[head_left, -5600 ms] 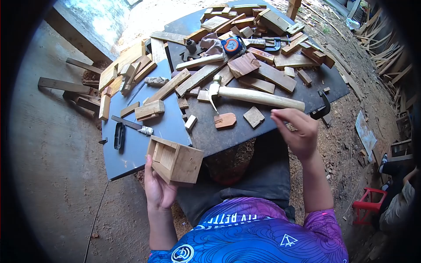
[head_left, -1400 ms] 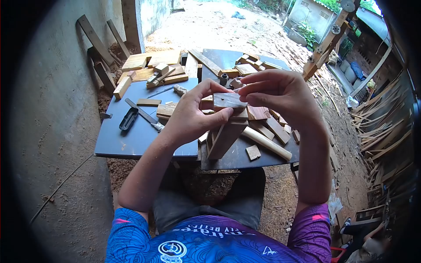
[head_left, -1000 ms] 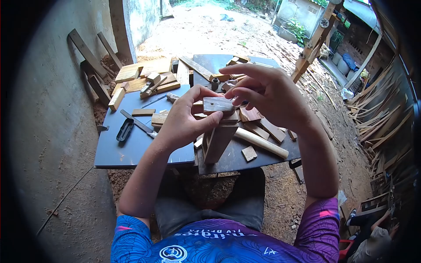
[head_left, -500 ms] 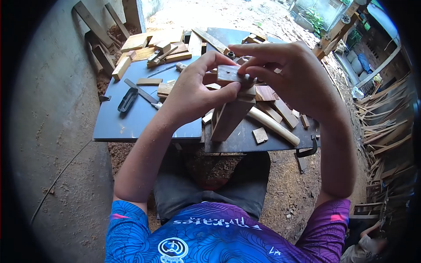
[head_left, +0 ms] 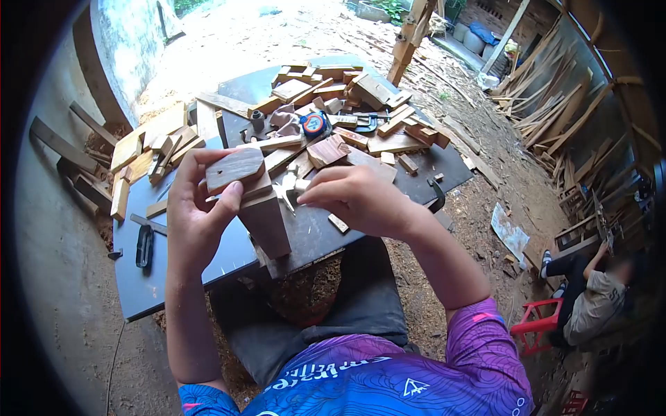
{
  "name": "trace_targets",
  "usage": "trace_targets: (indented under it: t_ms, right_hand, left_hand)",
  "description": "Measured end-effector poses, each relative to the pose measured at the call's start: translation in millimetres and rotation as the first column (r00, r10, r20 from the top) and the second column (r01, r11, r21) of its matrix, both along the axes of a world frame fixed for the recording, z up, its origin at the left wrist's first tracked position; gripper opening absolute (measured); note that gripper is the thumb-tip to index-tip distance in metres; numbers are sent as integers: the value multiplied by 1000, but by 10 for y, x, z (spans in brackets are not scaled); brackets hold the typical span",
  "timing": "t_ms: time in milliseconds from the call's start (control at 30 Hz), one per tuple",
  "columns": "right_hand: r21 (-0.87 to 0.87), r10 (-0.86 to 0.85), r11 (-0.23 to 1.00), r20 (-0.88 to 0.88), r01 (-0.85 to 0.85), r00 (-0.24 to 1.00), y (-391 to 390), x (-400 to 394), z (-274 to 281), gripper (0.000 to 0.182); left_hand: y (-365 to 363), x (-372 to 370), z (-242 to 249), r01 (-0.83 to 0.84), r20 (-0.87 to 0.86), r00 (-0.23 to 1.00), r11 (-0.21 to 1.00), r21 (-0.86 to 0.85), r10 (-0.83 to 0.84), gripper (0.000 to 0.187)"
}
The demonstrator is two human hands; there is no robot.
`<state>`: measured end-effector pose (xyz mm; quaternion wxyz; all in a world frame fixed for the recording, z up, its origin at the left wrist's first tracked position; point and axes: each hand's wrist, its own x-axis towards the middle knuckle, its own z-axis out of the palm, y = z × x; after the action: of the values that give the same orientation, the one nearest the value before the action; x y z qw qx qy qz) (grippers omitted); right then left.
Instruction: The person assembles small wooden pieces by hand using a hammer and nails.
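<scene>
My left hand [head_left: 198,218] grips a small wooden block [head_left: 236,170] with a rounded end and a dark hole in its face. Directly under that block is a paler wood piece, above an upright thick wooden block [head_left: 267,225] at the table's front edge. To the right, my right hand [head_left: 357,201] has its fingers curled together low over the table. A pale stub [head_left: 302,185] and a shiny pale object [head_left: 286,193] show at its fingertips. Whether those fingers hold anything is hidden.
Many wood offcuts [head_left: 327,150] cover the dark table [head_left: 451,170], with a blue-and-red tape measure [head_left: 313,123] among them. A black tray [head_left: 144,246] and a flat metal tool [head_left: 149,224] lie left. A person [head_left: 593,301] sits by a red stool [head_left: 538,326] at right.
My right hand has left the held block and dropped down right towards the tabletop. My left hand still holds the block. The view has swung right, bringing the seated person further in.
</scene>
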<state>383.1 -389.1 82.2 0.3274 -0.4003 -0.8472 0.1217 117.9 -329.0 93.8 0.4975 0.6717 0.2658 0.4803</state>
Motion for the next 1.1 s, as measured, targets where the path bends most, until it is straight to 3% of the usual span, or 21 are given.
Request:
trace_targets:
  t_ms: [100, 200, 267, 300, 400, 500, 633, 700, 767, 967, 1100]
  right_hand:
    - [-103, -101, 991, -102, 90, 990, -84, 83, -435, 15]
    - [-133, -218, 971, -162, 197, 962, -228, 203, -447, 18]
    - [-246, -357, 926, -317, 288, 878, -279, 352, -522, 21]
    - [-242, -359, 926, -323, 290, 876, -302, 410, -571, 21]
    - [-479, -491, 842, -492, 248, 718, -381, 479, -737, 18]
    - [-518, -549, 806, -475, 285, 688, -453, 470, -849, 19]
    - [-528, -542, 809, -501, 259, 674, -472, 515, -938, 19]
    - [-539, -632, 773, -607, 335, 482, -443, 573, -947, 20]
    - [-548, -657, 753, -608, 364, 445, -382, 673, -905, 22]
    - [-518, -605, 792, -587, 324, 539, -311, 465, -807, 20]
    - [-548, -598, 799, -676, 248, 432, -330, 462, -911, 21]
  left_hand:
    - [-3, -21, -5, -2, -10, 1000, 1000, 5, 2, 35]
    - [17, -37, -21, 16, 6, 1000, 1000, -11, -15, 36]
    - [28, -36, -21, 19, 1, 1000, 1000, -15, -19, 36]
    - [24, -27, -20, 12, -2, 1000, 1000, -10, -12, 36]
    - [19, 7, -20, 9, -6, 1000, 1000, -6, -9, 36]
    - [20, 47, -36, 8, 18, 1000, 1000, -17, -8, 35]
    - [10, 42, -45, 12, 54, 998, 999, -50, -10, 34]
    - [7, 36, -28, 3, 39, 999, 999, -41, -2, 34]
    - [9, 44, -21, 22, 25, 999, 999, -47, -21, 35]
    - [-15, 78, -6, 23, 62, 998, 998, -57, -19, 34]
    - [-13, 62, -5, 16, 46, 999, 997, -71, -13, 35]
